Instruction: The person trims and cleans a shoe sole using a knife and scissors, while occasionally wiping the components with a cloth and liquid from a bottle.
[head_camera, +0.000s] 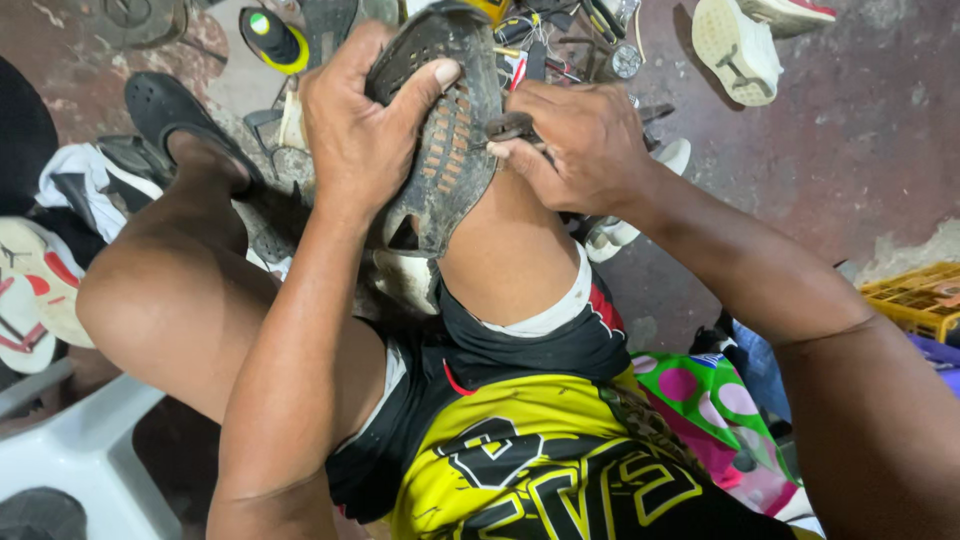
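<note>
We had the worn black shoe with its muddy studded sole propped sole-up on our right knee, and everything else sat around that shoe. Our left hand was clamped over its upper side, thumb pressed across the sole near the toe, keeping it steady. Our right hand was closed around a small dark metal tool whose tip met the sole's right edge, just where sole and upper join. We could not tell whether the tool was an awl, a needle holder or a small blade, as our fingers hid most of it.

As we judged it, the step in hand was working along the edge seam of the sole, stitching or prising it. The next move seemed to call for a firm clamp from the left hand and a short, controlled push with the tool, kept away from the thumb.

Beyond the shoe lay a clutter of small tools on the reddish concrete floor. Right of the shoe, a pale upturned sneaker lay well apart. Left of it stood a black clog, and near the lower left a white plastic chair
</note>
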